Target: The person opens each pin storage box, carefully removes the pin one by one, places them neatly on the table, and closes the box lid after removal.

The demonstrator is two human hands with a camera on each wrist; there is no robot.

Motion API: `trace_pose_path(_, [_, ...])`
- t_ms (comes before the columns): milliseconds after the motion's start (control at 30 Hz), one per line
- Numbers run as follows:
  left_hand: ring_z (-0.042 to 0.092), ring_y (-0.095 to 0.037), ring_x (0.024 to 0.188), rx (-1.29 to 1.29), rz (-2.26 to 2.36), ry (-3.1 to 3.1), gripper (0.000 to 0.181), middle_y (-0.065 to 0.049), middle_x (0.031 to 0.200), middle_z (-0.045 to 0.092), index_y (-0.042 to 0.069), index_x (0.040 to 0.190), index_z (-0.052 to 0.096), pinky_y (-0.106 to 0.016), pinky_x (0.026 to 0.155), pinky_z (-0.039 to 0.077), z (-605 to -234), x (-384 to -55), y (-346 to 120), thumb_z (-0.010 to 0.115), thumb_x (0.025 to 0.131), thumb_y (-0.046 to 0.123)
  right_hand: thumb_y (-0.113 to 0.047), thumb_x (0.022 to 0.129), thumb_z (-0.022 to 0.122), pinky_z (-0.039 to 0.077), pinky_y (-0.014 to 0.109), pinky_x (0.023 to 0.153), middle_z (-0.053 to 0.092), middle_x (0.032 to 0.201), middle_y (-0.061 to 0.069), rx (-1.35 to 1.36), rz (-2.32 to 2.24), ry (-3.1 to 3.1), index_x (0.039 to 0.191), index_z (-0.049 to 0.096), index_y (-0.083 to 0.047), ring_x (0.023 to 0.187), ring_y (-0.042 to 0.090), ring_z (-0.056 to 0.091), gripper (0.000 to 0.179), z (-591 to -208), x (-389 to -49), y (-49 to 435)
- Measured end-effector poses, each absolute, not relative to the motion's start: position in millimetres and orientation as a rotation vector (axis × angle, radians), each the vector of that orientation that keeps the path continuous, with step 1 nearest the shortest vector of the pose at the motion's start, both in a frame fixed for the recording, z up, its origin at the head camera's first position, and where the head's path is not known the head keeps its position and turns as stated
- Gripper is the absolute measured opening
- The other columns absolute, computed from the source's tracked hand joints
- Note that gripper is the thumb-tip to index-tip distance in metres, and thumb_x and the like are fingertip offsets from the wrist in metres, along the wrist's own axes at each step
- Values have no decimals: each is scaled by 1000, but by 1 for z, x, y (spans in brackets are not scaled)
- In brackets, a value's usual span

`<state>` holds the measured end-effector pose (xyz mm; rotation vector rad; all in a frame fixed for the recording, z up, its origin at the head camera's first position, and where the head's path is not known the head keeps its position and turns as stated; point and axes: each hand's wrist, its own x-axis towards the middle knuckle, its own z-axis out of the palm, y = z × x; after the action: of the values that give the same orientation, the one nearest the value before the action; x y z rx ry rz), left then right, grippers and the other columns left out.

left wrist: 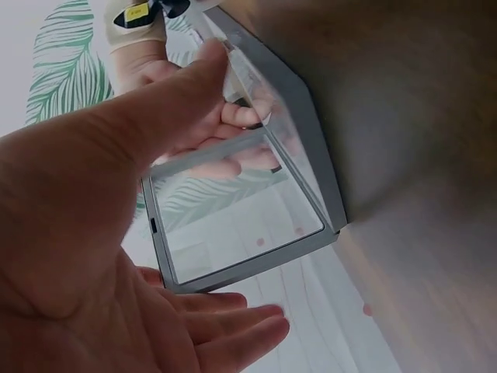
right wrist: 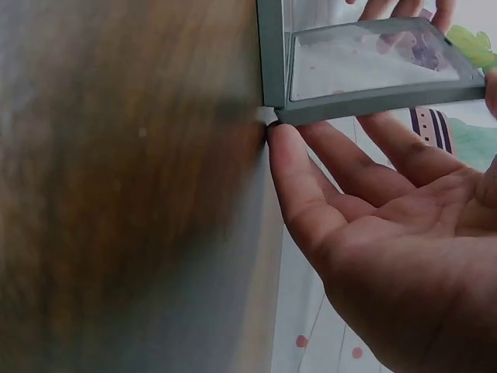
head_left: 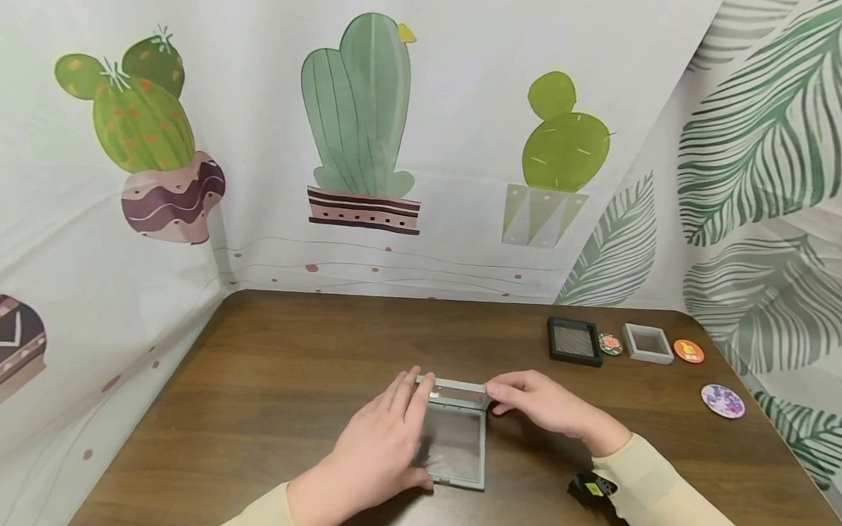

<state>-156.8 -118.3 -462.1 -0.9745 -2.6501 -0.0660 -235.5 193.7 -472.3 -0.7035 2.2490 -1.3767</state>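
A grey hinged display frame with clear film windows stands half opened on the table, one half lying flat, the other raised. My left hand spans its left side. The fingers reach nearly straight behind the raised half, while the thumb lies near the flat half's near edge. At the opposite side my right hand pinches the raised half by its right edge. Its fingers are behind that half, close to the hinge corner; most of the thumb is cut off in the right wrist view.
At the back right are a black frame, a smaller light grey frame, and round discs, one patterned green and red, one orange, one purple. A patterned cloth hangs behind the brown table.
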Motion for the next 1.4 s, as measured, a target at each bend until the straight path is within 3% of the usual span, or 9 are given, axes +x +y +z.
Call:
trace_pose_path(167, [68, -40, 133, -954, -233, -2620, 131, -30, 151, 59, -6, 160, 43, -44, 98, 63, -461, -159, -118, 98, 69, 70, -37, 116, 60, 57, 33, 97, 78, 127, 10, -770, -1271, 2343, 140, 74, -2, 105, 22, 76, 44, -476, -237, 196])
trace_pose_path(300, [74, -30, 114, -945, -353, -2654, 114, -21, 141, 65, -4, 153, 46, -42, 85, 65, -459, -160, -117, 97, 77, 63, -36, 115, 63, 56, 31, 98, 78, 130, 4, -859, -1225, 2378, 142, 75, -7, 114, 17, 73, 41, -477, -237, 197])
trace_pose_path(433, [71, -21, 98, -916, -503, -2728, 102, -12, 132, 68, 0, 149, 50, -40, 75, 63, -455, -160, -117, 96, 81, 60, -34, 113, 67, 56, 32, 99, 77, 132, 4, -932, -1193, 2377, 142, 73, -5, 117, 14, 71, 42, -475, -235, 196])
trace_pose_path(667, [68, -19, 108, -944, -533, -2845, 95, -4, 132, 69, 6, 146, 63, -42, 82, 62, -450, -163, -118, 91, 82, 70, -39, 106, 78, 58, 32, 91, 76, 130, 4, -957, -1105, 2394, 144, 71, -2, 105, 13, 74, 53, -477, -231, 197])
trace_pose_path(967, [56, -11, 98, -982, -569, -2912, 99, 4, 117, 60, 8, 143, 67, -32, 73, 56, -455, -169, -120, 88, 77, 79, -50, 94, 88, 59, 38, 95, 72, 136, 2, -1081, -961, 2512, 146, 70, -7, 107, 16, 71, 70, -477, -224, 195])
trace_pose_path(1067, [58, -14, 103, -981, -570, -2935, 112, -1, 125, 61, 3, 153, 61, -35, 77, 59, -457, -171, -121, 86, 77, 82, -56, 91, 89, 59, 39, 95, 70, 136, 2, -1093, -912, 2537, 150, 67, -6, 108, 16, 70, 80, -476, -221, 193])
trace_pose_path(1200, [63, -26, 130, -955, -555, -2978, 129, -15, 151, 59, -2, 164, 48, -47, 94, 63, -460, -174, -123, 82, 77, 86, -58, 87, 90, 59, 38, 96, 68, 137, 2, -1117, -865, 2561, 153, 64, -5, 110, 16, 67, 89, -474, -218, 190])
trace_pose_path(1267, [58, -31, 143, -949, -544, -2998, 130, -19, 161, 55, -3, 165, 46, -52, 103, 60, -462, -175, -123, 81, 78, 87, -58, 86, 91, 59, 37, 97, 67, 139, 2, -1135, -850, 2563, 153, 63, -3, 112, 16, 66, 91, -473, -217, 189])
trace_pose_path(1400, [52, -35, 153, -963, -546, -3040, 129, -21, 167, 51, -4, 166, 45, -55, 113, 54, -465, -178, -125, 81, 80, 85, -56, 83, 94, 58, 35, 101, 65, 146, 4, -1164, -805, 2571, 157, 59, 0, 117, 15, 65, 98, -472, -214, 187])
